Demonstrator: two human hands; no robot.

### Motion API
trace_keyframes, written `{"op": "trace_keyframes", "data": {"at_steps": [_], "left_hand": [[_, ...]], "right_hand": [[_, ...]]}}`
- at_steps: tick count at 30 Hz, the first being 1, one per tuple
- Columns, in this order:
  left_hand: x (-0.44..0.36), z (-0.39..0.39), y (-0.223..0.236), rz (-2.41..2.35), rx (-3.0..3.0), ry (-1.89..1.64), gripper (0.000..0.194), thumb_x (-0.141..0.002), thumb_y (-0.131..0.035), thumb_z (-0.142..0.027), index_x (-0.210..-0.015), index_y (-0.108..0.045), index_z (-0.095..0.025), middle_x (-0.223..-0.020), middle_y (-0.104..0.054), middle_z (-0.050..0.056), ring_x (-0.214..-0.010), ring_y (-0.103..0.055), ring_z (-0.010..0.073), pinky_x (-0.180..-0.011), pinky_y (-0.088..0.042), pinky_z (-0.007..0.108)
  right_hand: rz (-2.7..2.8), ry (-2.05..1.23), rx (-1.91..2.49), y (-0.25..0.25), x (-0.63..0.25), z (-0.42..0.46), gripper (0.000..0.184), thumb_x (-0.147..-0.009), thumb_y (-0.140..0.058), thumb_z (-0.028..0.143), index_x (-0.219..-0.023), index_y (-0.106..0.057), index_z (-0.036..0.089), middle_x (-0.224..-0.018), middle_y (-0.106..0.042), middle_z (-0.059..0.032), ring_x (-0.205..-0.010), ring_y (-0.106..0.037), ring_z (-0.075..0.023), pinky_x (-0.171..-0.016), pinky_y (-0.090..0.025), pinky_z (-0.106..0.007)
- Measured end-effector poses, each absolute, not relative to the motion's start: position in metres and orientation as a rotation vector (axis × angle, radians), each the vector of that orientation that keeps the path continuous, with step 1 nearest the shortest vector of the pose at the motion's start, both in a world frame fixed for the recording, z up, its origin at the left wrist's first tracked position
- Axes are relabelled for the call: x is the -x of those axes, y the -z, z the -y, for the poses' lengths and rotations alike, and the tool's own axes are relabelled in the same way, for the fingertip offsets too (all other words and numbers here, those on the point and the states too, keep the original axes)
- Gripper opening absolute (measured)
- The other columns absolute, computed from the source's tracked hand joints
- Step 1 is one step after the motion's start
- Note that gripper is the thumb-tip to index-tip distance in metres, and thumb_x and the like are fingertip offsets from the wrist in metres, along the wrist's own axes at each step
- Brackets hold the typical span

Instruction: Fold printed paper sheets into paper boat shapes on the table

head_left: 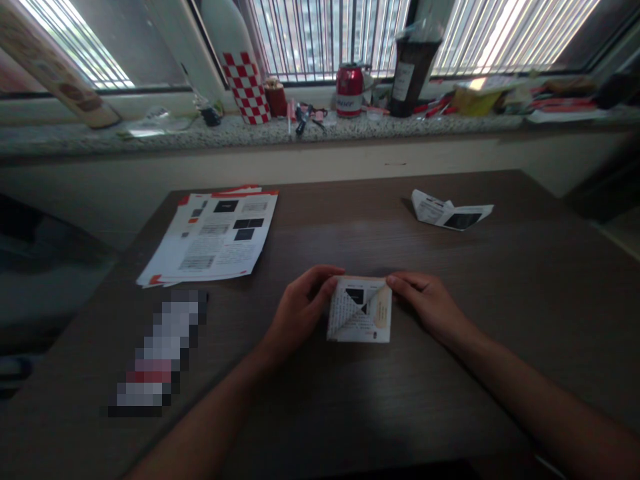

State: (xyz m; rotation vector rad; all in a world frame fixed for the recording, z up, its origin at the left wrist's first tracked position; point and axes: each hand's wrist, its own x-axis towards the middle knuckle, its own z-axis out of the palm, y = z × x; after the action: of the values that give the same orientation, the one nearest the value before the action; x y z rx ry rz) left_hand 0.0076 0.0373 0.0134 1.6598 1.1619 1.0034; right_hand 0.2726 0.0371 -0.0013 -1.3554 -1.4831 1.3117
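A small folded square of printed paper (361, 317) lies flat on the dark wooden table (525, 293), near its front middle. My left hand (303, 308) presses on the paper's upper left corner with bent fingers. My right hand (425, 301) pinches the paper's upper right corner with fingertips. Both forearms reach in from the bottom of the view.
A stack of printed sheets (215, 237) lies at the table's left. A folded paper boat shape (450, 212) sits at the far right. A blurred-out object (160, 350) lies at the front left. The window sill behind holds a red can (349, 90), a checkered cup (247, 87) and clutter.
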Motion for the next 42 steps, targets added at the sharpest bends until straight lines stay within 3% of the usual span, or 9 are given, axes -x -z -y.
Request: {"op": "trace_keyframes", "data": {"at_steps": [8,12,18,24,30,32,34,37,42], "left_hand": [[-0.006,-0.041,-0.009,-1.294,-1.765,-0.964,0.02,-0.103,-0.059,-0.027,-0.115,-0.075,-0.022,-0.103,-0.078,0.004,-0.089,-0.072,0.0182,-0.079,-0.058,0.031],[-0.004,-0.044,-0.006,-1.37,-1.854,-0.971,0.017,-0.1,-0.062,-0.024,-0.11,-0.076,-0.022,-0.103,-0.078,0.004,-0.087,-0.072,0.0187,-0.079,-0.057,0.032],[-0.002,-0.048,-0.001,-1.406,-1.921,-0.894,0.013,-0.1,-0.064,-0.027,-0.103,-0.076,-0.023,-0.097,-0.079,0.003,-0.085,-0.073,0.0201,-0.079,-0.057,0.033],[-0.007,-0.049,0.007,-1.425,-2.133,-0.832,0.013,-0.103,-0.059,-0.019,-0.104,-0.072,-0.02,-0.103,-0.074,0.006,-0.095,-0.07,0.0224,-0.088,-0.056,0.035],[-0.009,-0.035,-0.001,-1.388,-2.541,-0.629,0.027,-0.102,-0.056,-0.009,-0.123,-0.067,-0.019,-0.134,-0.064,0.014,-0.12,-0.064,0.03,-0.102,-0.055,0.046],[-0.007,-0.021,-0.006,-1.299,-2.622,-0.464,0.03,-0.101,-0.055,-0.008,-0.127,-0.065,-0.019,-0.131,-0.067,0.014,-0.116,-0.067,0.0306,-0.1,-0.057,0.048],[-0.003,-0.007,-0.006,-1.195,-2.666,-0.379,0.033,-0.104,-0.055,-0.013,-0.136,-0.061,-0.017,-0.133,-0.068,0.015,-0.119,-0.068,0.0311,-0.101,-0.057,0.049],[0.008,0.01,0.002,-1.089,-2.74,-0.361,0.046,-0.108,-0.055,-0.031,-0.15,-0.051,-0.015,-0.157,-0.052,0.021,-0.144,-0.052,0.0352,-0.115,-0.047,0.055],[0.024,0.015,0.011,-1.075,-2.749,-0.223,0.056,-0.112,-0.045,-0.037,-0.165,-0.032,-0.025,-0.171,-0.032,0.012,-0.157,-0.034,0.0265,-0.127,-0.033,0.052]], "right_hand": [[1.678,-1.153,1.362,0.0,-0.272,-0.041,0.029,-0.101,-0.06,0.045,-0.104,-0.083,0.027,-0.103,-0.082,-0.0051,-0.095,-0.076,-0.0257,-0.088,-0.06,-0.043],[1.823,-0.854,1.34,0.001,-0.272,-0.038,0.031,-0.101,-0.061,0.044,-0.123,-0.076,0.027,-0.124,-0.078,-0.0074,-0.114,-0.073,-0.0285,-0.102,-0.057,-0.05],[2.294,-0.543,1.102,0.004,-0.264,-0.029,0.055,-0.105,-0.057,0.036,-0.159,-0.046,0.032,-0.161,-0.052,-0.0072,-0.148,-0.048,-0.0289,-0.122,-0.041,-0.055],[2.576,-0.46,1.076,0.017,-0.258,-0.024,0.061,-0.107,-0.055,0.041,-0.165,-0.035,0.033,-0.17,-0.036,-0.0065,-0.157,-0.034,-0.0298,-0.128,-0.027,-0.058],[2.606,-0.435,1.095,0.021,-0.259,-0.024,0.066,-0.108,-0.053,0.041,-0.168,-0.025,0.037,-0.172,-0.03,-0.0043,-0.158,-0.031,-0.0287,-0.13,-0.025,-0.056],[2.622,-0.426,1.091,0.022,-0.26,-0.024,0.067,-0.108,-0.052,0.042,-0.168,-0.022,0.037,-0.173,-0.027,-0.0041,-0.159,-0.029,-0.0283,-0.13,-0.024,-0.055],[2.646,-0.404,1.083,0.023,-0.261,-0.025,0.068,-0.109,-0.05,0.043,-0.169,-0.02,0.035,-0.174,-0.024,-0.0047,-0.159,-0.028,-0.0279,-0.131,-0.023,-0.054],[2.686,-0.35,1.059,0.024,-0.263,-0.025,0.069,-0.109,-0.049,0.045,-0.17,-0.017,0.032,-0.174,-0.021,-0.0057,-0.16,-0.025,-0.0275,-0.132,-0.021,-0.051],[2.727,-0.235,1.036,0.025,-0.265,-0.026,0.071,-0.11,-0.045,0.046,-0.17,-0.012,0.028,-0.174,-0.022,-0.0063,-0.16,-0.025,-0.0262,-0.132,-0.022,-0.049]]}}
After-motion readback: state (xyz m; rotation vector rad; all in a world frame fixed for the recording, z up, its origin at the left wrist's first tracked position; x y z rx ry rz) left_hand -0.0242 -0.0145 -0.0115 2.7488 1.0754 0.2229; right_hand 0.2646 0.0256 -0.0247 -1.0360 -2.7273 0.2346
